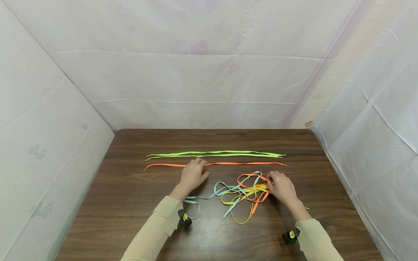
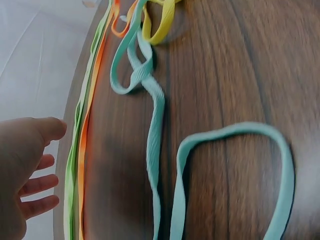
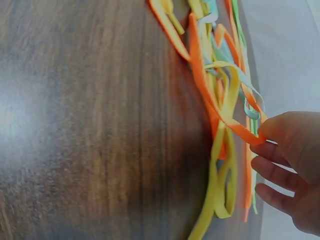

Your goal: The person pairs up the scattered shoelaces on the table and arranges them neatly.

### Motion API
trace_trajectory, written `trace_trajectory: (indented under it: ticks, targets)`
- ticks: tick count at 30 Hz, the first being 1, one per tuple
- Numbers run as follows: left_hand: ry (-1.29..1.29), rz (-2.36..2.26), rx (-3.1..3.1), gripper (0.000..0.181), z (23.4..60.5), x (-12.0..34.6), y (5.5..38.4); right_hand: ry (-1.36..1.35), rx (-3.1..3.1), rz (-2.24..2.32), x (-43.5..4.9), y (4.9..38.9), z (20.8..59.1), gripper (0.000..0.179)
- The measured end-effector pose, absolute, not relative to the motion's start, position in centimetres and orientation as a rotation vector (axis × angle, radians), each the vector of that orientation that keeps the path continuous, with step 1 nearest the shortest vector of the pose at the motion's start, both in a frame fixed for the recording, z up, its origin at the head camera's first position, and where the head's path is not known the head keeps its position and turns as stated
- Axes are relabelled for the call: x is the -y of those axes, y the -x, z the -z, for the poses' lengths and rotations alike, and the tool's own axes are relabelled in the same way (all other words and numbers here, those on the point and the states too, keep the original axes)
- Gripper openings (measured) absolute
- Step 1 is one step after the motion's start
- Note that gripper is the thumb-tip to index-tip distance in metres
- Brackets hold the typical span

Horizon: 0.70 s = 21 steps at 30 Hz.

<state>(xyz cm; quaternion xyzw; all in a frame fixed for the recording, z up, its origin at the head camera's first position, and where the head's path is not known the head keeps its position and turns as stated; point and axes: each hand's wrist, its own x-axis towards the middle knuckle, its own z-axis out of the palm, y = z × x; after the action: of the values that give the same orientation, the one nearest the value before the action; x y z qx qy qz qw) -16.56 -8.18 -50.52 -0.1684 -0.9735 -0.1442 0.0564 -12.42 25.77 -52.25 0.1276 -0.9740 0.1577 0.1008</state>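
My right hand (image 1: 283, 187) pinches an orange shoelace (image 3: 240, 131) between thumb and forefinger, at the right side of a tangle. Mixed into that tangle are a yellow shoelace (image 3: 204, 220) and a light blue shoelace (image 2: 156, 130). With fingers loosely extended, my left hand (image 1: 192, 176) is over a second orange shoelace (image 1: 241, 163), which lies stretched out nearly straight across the table; the hand covers a short piece of it in the head view. Nothing shows in the left hand's grasp.
Beyond the straight orange lace, neon green laces (image 1: 228, 151) lie side by side across the brown wooden table (image 1: 130, 210). A loop of the light blue lace spreads near the left wrist. White sheeting (image 1: 209, 79) stands behind the table and on both sides.
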Motion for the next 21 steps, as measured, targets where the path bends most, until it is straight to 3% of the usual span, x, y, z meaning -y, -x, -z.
trace_trajectory:
  ticks: [21]
  targets:
    - [0.727, 0.465, 2.971, 0.035, 51.2, 4.7, 15.6, -0.39, 2.812, -0.659, -25.6, 11.2, 47.9, 0.013]
